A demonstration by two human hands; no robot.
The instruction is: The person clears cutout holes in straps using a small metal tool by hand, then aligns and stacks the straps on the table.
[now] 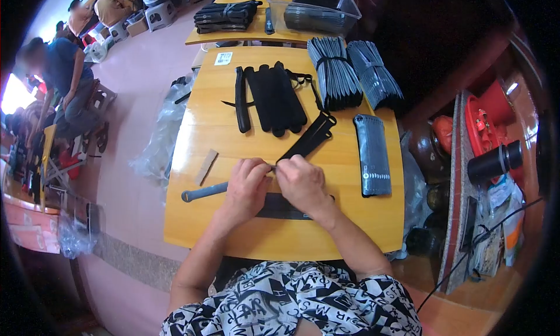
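Close together above the yellow table point(204, 137), my left hand point(249, 185) and my right hand point(303, 183) pinch a small dark piece between their fingertips. A grey strap point(207, 192) with a ring at its end sticks out left of my left hand. Beneath my hands lies a flat black strip point(283, 207), partly covered by them. From near my right fingertips a black strap point(306, 139) with a looped end runs up and to the right. Both hands are closed; the exact shape of what they pinch is too small to tell.
Black fabric pieces point(277, 100) lie mid-table beside a narrow black strip point(242, 100). Bundled grey-black strips point(332, 73) are at the back right, a grey pack point(373, 155) at the right. A small brown strip point(206, 167) lies left. A seated person point(70, 67) is at the far left.
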